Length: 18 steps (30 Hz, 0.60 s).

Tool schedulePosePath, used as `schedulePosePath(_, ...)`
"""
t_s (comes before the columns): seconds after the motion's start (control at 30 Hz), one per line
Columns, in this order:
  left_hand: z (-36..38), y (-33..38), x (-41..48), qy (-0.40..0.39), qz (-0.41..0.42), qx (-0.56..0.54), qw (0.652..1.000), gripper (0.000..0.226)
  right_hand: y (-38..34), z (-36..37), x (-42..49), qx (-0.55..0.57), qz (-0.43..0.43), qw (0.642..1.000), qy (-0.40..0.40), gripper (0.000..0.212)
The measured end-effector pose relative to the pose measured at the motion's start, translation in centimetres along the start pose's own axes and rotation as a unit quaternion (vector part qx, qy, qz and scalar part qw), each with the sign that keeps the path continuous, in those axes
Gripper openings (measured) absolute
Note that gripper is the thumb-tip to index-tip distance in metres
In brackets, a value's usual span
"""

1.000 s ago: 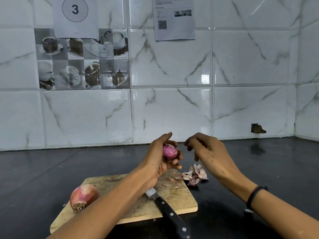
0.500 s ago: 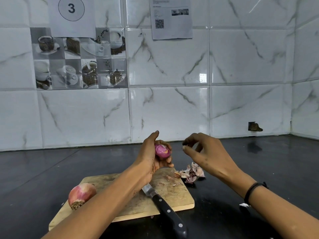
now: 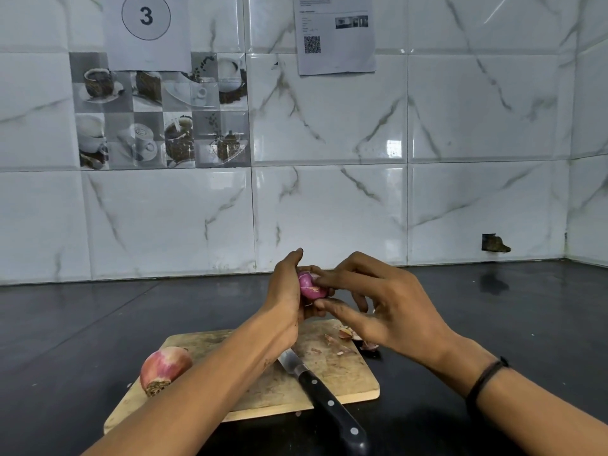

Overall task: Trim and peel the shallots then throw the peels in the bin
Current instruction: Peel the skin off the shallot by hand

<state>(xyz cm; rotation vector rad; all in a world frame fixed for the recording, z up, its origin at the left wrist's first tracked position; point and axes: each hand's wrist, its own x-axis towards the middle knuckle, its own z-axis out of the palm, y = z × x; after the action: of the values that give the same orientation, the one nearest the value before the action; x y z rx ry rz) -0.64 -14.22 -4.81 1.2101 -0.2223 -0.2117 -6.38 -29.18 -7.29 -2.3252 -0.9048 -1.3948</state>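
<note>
Nearest to you, the knife (image 3: 329,403) lies slantwise. Its black riveted handle sticks out past the near edge of the cutting board (image 3: 348,381), and its blade rests on the wood and runs in under your left wrist. The board sits on the dark worktop (image 3: 98,324). At the board's left end lies the unpeeled shallot (image 3: 164,368), skin on, root end towards you. Near the board's far right corner lie the peels (image 3: 368,345): a few scraps on the wood, and more just off it on the worktop, partly hidden by your right wrist. That wrist wears a dark wristband (image 3: 483,378).

Above the far side of the board, both grips meet in the air. Your left grip (image 3: 286,297) is closed round the small purple shallot (image 3: 309,286), fingers curled behind it and thumb pointing up. Your right grip (image 3: 388,307) pinches the same shallot, with the forefinger on its upper face and the thumb under it. The other fingers are loosely bent and clear of it.

Behind, the worktop meets a marbled tile wall (image 3: 329,209). It carries a panel of coffee-cup pictures (image 3: 161,116), a sheet marked 3 (image 3: 146,28) and a sheet with a QR code (image 3: 335,37). Low on the right there is a broken hole (image 3: 493,244).
</note>
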Motion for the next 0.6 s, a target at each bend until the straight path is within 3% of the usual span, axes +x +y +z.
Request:
schedulePosePath(0.33, -0.01, -0.05, 0.3, -0.012, -0.009, -0.002, 1.0, 0.051, 0.1, 0.33, -0.11, -0.019, -0.04, 0.998, 0.043, 0.015)
schedulePosePath(0.6, 0.06, -0.03, 0.12, -0.004, 0.007, 0.041, 0.999, 0.051, 0.1, 0.4, 0.04, 0.01, 0.024, 0.999, -0.04, 0.022)
